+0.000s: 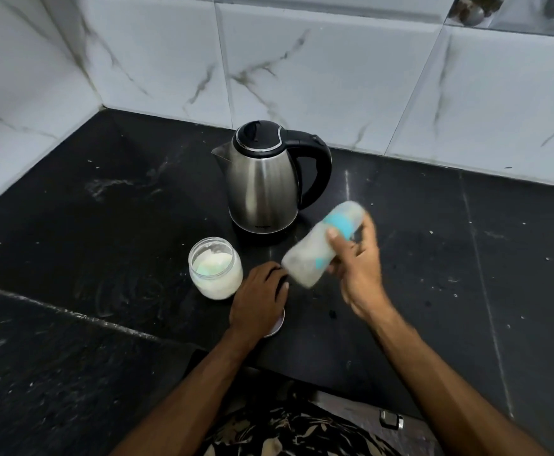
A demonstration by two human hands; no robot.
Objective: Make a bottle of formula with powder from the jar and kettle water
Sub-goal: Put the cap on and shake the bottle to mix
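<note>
Two hands work over a black stone counter in the single head view. The right hand has its fingers and thumb wrapped around a cloudy plastic baby bottle with turquoise markings, held in the air and tilted, its far end pointing up and away toward the kettle. The bottle is smeared with motion blur, so I judge that it is being shaken to mix the formula, and the firm grip around its middle fits this. The left hand lies palm down on the counter with fingers rather straight, covering a round white lid; only a thin edge of the lid shows under the palm. Perhaps the hand rests there to keep steady or is about to take the lid for the jar.

An open clear glass jar of white powder stands just beside the left hand, with something pale green inside, possibly a scoop, but it is too small to tell. The steel electric kettle with a black lid and handle stands behind, its lid closed, near the tiled marble-pattern wall.

Because of the blur I cannot tell if the bottle has its teat or cap on, or how much liquid is inside. The kettle base is hardly visible against the dark counter.
</note>
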